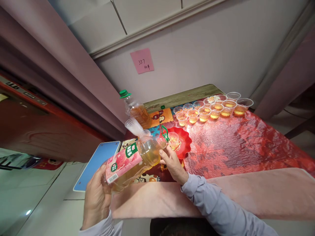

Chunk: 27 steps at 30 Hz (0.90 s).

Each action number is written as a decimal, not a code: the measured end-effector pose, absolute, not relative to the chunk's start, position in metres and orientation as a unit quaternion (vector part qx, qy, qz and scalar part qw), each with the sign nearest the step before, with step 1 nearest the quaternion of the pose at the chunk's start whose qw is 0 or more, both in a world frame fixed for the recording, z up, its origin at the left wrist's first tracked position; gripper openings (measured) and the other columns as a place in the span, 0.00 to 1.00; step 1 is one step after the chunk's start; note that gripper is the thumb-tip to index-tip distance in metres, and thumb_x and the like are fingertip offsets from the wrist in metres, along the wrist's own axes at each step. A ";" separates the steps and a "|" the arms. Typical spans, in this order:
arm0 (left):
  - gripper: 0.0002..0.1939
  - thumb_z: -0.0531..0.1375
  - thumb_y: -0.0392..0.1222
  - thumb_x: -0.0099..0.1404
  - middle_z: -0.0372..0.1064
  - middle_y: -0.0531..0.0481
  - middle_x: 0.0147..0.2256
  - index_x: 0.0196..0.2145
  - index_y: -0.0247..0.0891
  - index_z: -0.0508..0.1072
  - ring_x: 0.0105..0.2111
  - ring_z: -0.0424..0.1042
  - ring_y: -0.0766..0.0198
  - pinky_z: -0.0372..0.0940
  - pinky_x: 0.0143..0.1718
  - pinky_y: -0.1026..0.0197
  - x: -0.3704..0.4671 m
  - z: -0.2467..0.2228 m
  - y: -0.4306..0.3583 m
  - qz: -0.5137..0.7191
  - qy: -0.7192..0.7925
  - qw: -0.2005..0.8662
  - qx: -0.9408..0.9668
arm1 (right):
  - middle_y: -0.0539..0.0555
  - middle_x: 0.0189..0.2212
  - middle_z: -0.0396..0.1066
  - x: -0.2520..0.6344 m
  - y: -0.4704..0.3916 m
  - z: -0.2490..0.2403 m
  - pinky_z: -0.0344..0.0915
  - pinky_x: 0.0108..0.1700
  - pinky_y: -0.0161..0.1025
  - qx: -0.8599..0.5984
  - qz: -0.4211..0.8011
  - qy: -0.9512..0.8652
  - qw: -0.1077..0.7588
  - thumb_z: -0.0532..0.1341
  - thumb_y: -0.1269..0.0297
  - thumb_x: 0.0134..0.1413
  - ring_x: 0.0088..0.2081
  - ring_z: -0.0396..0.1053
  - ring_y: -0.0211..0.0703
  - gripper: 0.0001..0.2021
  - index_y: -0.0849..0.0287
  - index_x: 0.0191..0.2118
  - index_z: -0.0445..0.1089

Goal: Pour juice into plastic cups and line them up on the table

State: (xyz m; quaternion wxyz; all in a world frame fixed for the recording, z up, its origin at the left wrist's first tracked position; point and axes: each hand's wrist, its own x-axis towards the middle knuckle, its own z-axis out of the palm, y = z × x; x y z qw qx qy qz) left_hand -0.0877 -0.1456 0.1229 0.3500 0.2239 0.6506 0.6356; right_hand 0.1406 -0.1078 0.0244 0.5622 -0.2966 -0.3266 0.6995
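Observation:
A large plastic bottle (pixel 150 152) of pale yellow drink with a pink label is tilted, its neck up and to the right. My left hand (pixel 97 188) is wrapped around its base. At the neck, the thumb and fingers of my right hand (pixel 173 164) grip it from below. A green handle (pixel 164 133) stands at the mouth. Just beyond the mouth, a clear plastic cup (pixel 174 139) sits in a red scalloped bowl (pixel 188 141). Whether liquid is flowing I cannot tell.
Two rows of clear cups (pixel 204 113), several with yellow drink, stand at the back right. A second bottle with a green cap (pixel 140 113) and a stack of cups (pixel 133 127) are behind my bottle. A green cap (pixel 162 107) lies near the wall. A blue board (pixel 98 164) is at left.

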 end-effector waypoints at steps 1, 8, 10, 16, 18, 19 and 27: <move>0.14 0.72 0.44 0.59 0.85 0.49 0.46 0.43 0.39 0.85 0.50 0.81 0.53 0.78 0.41 0.63 -0.087 0.123 -0.146 0.638 0.648 0.350 0.223 | 0.57 0.63 0.76 0.141 -0.108 0.025 0.82 0.51 0.48 -0.296 0.700 -0.326 0.563 0.69 0.33 0.58 0.61 0.77 0.57 0.34 0.48 0.62 0.71; 0.11 0.71 0.41 0.60 0.84 0.50 0.45 0.42 0.39 0.85 0.44 0.80 0.57 0.77 0.37 0.65 -0.081 0.128 -0.146 0.639 0.651 0.350 0.213 | 0.56 0.63 0.75 0.142 -0.108 0.027 0.82 0.53 0.51 -0.299 0.699 -0.330 0.560 0.68 0.33 0.58 0.63 0.75 0.59 0.34 0.47 0.62 0.71; 0.10 0.71 0.40 0.61 0.84 0.50 0.44 0.41 0.39 0.85 0.42 0.80 0.59 0.77 0.37 0.65 -0.081 0.128 -0.146 0.643 0.649 0.349 0.209 | 0.57 0.63 0.75 0.142 -0.109 0.027 0.82 0.52 0.51 -0.298 0.701 -0.329 0.558 0.68 0.33 0.58 0.63 0.76 0.58 0.34 0.47 0.63 0.70; 0.11 0.71 0.41 0.61 0.84 0.50 0.45 0.42 0.39 0.85 0.43 0.80 0.58 0.78 0.37 0.65 -0.081 0.127 -0.146 0.644 0.645 0.352 0.213 | 0.57 0.65 0.74 0.143 -0.109 0.028 0.82 0.53 0.48 -0.294 0.705 -0.324 0.558 0.69 0.33 0.58 0.64 0.75 0.57 0.35 0.49 0.63 0.70; 0.12 0.72 0.41 0.61 0.84 0.50 0.46 0.43 0.39 0.85 0.45 0.80 0.57 0.78 0.38 0.64 -0.080 0.128 -0.146 0.643 0.646 0.350 0.216 | 0.57 0.65 0.74 0.143 -0.109 0.028 0.82 0.53 0.48 -0.295 0.703 -0.326 0.560 0.69 0.33 0.58 0.65 0.74 0.57 0.35 0.49 0.63 0.70; 0.12 0.72 0.41 0.60 0.84 0.50 0.46 0.42 0.39 0.85 0.46 0.81 0.57 0.77 0.39 0.64 -0.080 0.128 -0.146 0.644 0.646 0.347 0.216 | 0.58 0.65 0.74 0.143 -0.109 0.028 0.82 0.53 0.48 -0.294 0.702 -0.327 0.560 0.69 0.33 0.58 0.65 0.74 0.58 0.35 0.50 0.63 0.70; 0.12 0.71 0.40 0.60 0.84 0.49 0.46 0.42 0.38 0.85 0.44 0.80 0.58 0.77 0.38 0.65 -0.080 0.128 -0.145 0.650 0.640 0.351 0.211 | 0.59 0.65 0.75 0.141 -0.109 0.027 0.83 0.52 0.51 -0.297 0.700 -0.323 0.563 0.69 0.33 0.57 0.64 0.75 0.60 0.36 0.50 0.62 0.71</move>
